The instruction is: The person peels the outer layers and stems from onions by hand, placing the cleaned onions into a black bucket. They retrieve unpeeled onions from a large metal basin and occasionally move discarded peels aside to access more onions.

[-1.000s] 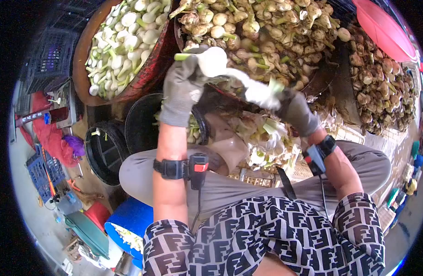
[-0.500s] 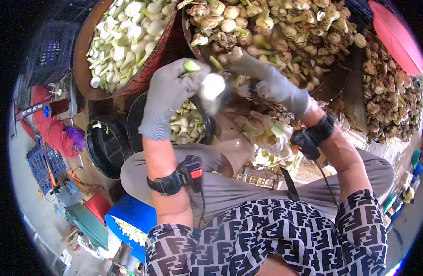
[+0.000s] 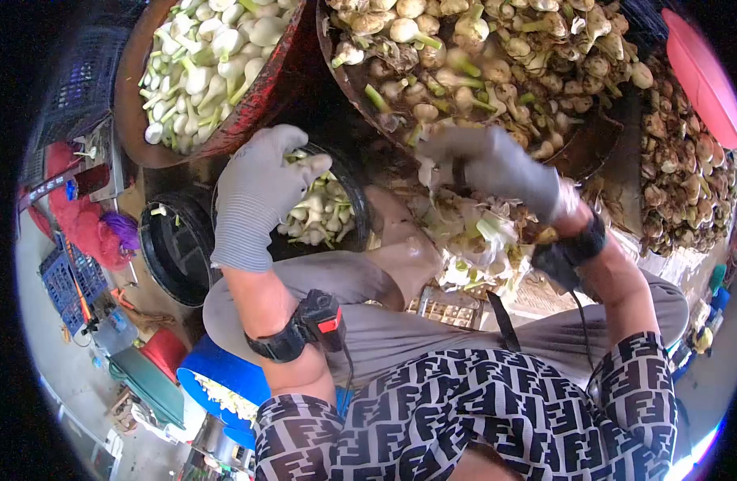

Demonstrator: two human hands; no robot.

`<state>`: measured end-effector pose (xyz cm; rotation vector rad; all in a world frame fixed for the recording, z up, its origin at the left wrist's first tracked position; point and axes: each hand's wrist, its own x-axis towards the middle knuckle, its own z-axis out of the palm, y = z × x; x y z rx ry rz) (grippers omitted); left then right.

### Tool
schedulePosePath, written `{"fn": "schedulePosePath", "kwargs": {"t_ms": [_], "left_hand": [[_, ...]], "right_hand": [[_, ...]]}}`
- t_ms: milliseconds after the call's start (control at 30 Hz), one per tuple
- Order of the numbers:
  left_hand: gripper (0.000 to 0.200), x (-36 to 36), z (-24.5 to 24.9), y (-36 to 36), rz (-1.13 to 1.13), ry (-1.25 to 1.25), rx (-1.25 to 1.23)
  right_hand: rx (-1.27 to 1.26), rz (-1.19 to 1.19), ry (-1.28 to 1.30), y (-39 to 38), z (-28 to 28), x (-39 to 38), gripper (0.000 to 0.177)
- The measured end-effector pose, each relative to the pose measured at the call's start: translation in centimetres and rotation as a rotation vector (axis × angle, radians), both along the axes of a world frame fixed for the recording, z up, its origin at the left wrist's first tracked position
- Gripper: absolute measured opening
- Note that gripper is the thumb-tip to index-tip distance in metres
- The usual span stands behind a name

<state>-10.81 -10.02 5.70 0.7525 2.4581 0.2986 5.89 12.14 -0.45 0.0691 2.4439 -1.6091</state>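
My left hand, in a grey glove, is over the black bucket of peeled bulbs. Its fingers are apart, and I see nothing held in them. My right hand, gloved too and blurred, is at the near edge of the large pan of unpeeled bulbs. The fingers are curled around something I cannot make out. Below that hand lies a heap of loose skins and leaves. White cleaned bulbs fill the red-brown tub at the upper left.
Brown bulbs are piled at the right, beside a pink basin. A black tub holding a few scraps stands left of the bucket. Lower left are a blue container and a green bin.
My left hand has moved left and down to the bucket, and the white bulb near its fingers is no longer there. My right hand has moved slightly right and down.
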Motion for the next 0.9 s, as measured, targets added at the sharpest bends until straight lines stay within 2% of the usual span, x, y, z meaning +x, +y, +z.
{"fn": "schedulePosePath", "kwargs": {"t_ms": [33, 67, 133, 200, 267, 300, 400, 500, 533, 567, 633, 667, 767, 800, 867, 900], "left_hand": [[0.036, 0.2, 0.3, 0.8, 0.040, 0.000, 0.061], [0.037, 0.6, 0.4, 1.4, 0.080, 0.001, 0.118], [0.039, 0.9, 0.2, 2.6, 0.021, 0.032, 0.169], [0.038, 0.7, -0.3, 3.3, 0.004, -0.005, 0.159], [0.037, 0.7, -0.8, 3.4, -0.055, -0.005, 0.181], [0.037, 0.7, -1.0, 3.4, -0.086, -0.009, 0.193], [0.036, 0.9, -1.9, 3.8, -0.104, 0.052, 0.240], [0.043, 1.5, -3.1, 4.5, -0.110, 0.031, 0.370], [0.046, 2.0, -3.3, 4.9, -0.108, 0.005, 0.416], [0.051, 2.5, -3.5, 5.3, -0.147, 0.005, 0.458], [0.061, 3.6, -3.8, 6.6, -0.224, 0.013, 0.546], [0.071, 4.0, -4.2, 7.0, -0.248, -0.083, 0.574], [0.072, 5.5, -5.1, 7.8, -0.317, -0.149, 0.636], [0.071, 6.1, -5.7, 7.9, -0.313, -0.094, 0.563], [0.068, 6.7, -6.4, 7.7, -0.243, -0.148, 0.603], [0.066, 6.8, -6.3, 7.7, -0.209, -0.176, 0.624]], "right_hand": [[0.079, -0.073, -0.179, 1.0, -0.2, -1.8, 0.048], [0.186, -0.048, -0.263, 1.3, -0.9, -3.3, 0.052], [0.600, 0.153, -0.249, 1.2, -5.4, -5.6, 0.028], [0.561, 0.431, -0.474, 1.4, -9.7, -7.6, 0.024], [0.716, 0.731, -0.219, 2.2, -16.1, -7.4, 0.021], [0.788, 0.877, -0.088, 2.2, -16.7, -7.2, 0.021], [0.628, 0.439, -0.211, 3.2, -16.9, -5.7, 0.018], [0.609, 0.082, -0.409, 3.9, -8.6, -4.2, 0.019], [0.684, 0.067, -0.366, 4.6, -9.2, -3.3, 0.027], [0.629, 0.012, -0.359, 4.8, -8.4, -2.6, 0.029], [0.521, -0.098, -0.334, 4.6, -4.0, -1.5, 0.034], [0.473, -0.128, -0.243, 4.2, -2.4, -1.1, 0.034], [0.143, -0.223, -0.135, 3.5, -1.0, 0.1, 0.044], [0.048, -0.285, -0.058, 3.0, -0.6, 0.6, 0.043], [-0.141, -0.405, 0.099, 1.7, -0.1, 1.2, 0.043], [-0.385, -0.496, 0.039, 1.4, -0.2, 1.5, 0.041]]}}
